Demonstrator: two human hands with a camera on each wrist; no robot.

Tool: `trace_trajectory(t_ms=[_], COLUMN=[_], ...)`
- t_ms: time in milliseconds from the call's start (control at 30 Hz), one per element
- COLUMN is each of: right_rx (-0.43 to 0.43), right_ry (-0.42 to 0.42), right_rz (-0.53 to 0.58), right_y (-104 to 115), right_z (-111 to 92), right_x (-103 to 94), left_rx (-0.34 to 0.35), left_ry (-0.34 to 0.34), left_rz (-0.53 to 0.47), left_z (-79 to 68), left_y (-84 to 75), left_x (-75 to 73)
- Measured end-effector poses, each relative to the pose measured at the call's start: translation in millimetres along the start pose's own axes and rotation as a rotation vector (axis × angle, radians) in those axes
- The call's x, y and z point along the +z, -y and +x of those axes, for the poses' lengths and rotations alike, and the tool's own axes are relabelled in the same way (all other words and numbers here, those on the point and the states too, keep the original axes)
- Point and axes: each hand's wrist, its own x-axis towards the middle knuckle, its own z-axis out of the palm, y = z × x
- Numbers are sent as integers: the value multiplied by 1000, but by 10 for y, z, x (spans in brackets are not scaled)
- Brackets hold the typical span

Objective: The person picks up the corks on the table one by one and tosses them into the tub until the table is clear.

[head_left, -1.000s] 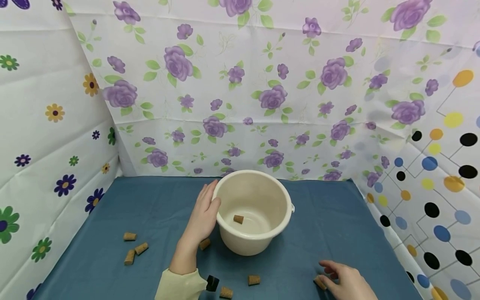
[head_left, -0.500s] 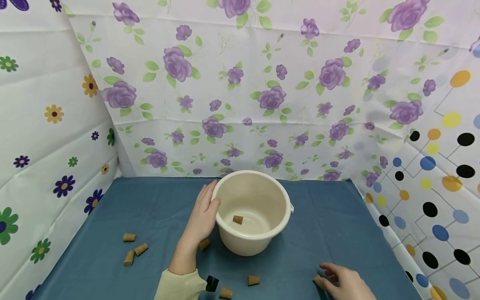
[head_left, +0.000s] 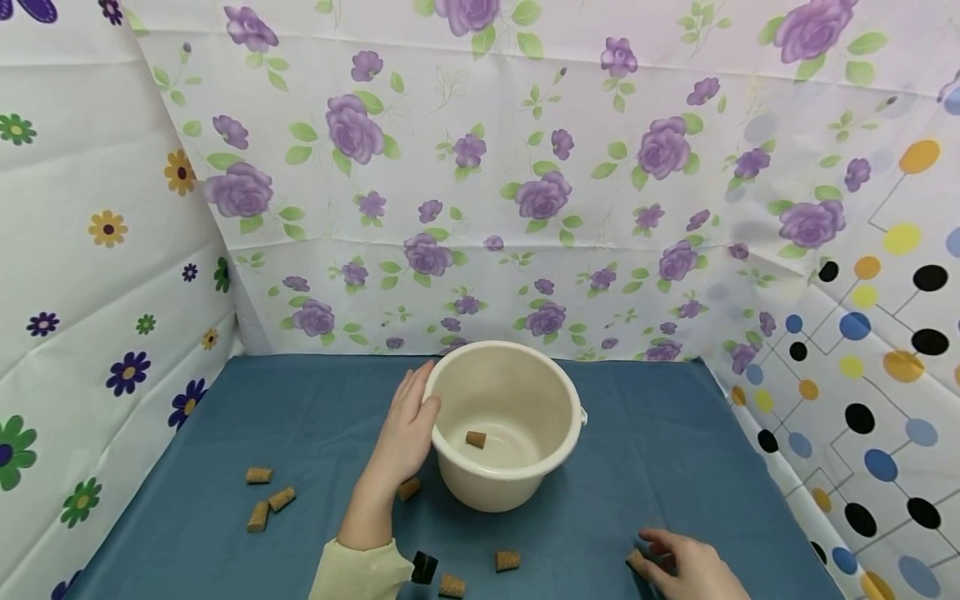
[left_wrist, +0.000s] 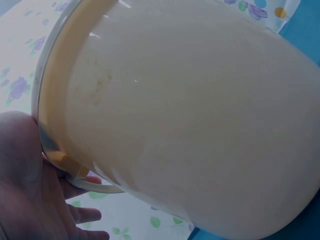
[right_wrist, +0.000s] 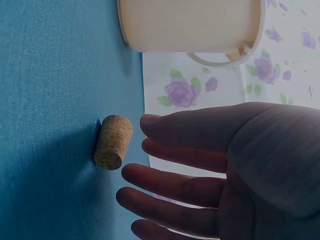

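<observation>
A cream plastic bucket (head_left: 487, 492) stands upright on the blue cloth, with one cork (head_left: 476, 439) lying inside it. My left hand (head_left: 405, 429) rests against the bucket's left rim. In the left wrist view, its fingers (left_wrist: 85, 214) stretch out loosely near the bucket's handle (left_wrist: 97, 188). At the lower right, my right hand (head_left: 693, 567) hovers beside another cork (right_wrist: 114, 142), which lies on its side. The right wrist view shows a small gap between this cork and the spread, slightly bent fingers (right_wrist: 175, 182).
Three corks (head_left: 259, 475) lie together on the left of the blue cloth (head_left: 180, 533). Another cork (head_left: 408, 488) sits by the left forearm, and two more corks (head_left: 507, 560) lie in front of the bucket. Patterned sheets (head_left: 480, 208) enclose the back and both sides.
My right hand has shifted very slightly down beside the cork. My left hand and the bucket keep their places.
</observation>
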Motion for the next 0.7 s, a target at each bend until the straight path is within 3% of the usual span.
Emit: trace_trajectory(t_ms=[700], right_rx=[0], right_ry=[21], right_rz=[23], right_y=[-20], right_z=[-10], right_x=[49], left_rx=[8], left_ry=[-1], left_rz=[0], left_z=[-10], left_y=[2], left_x=[-9])
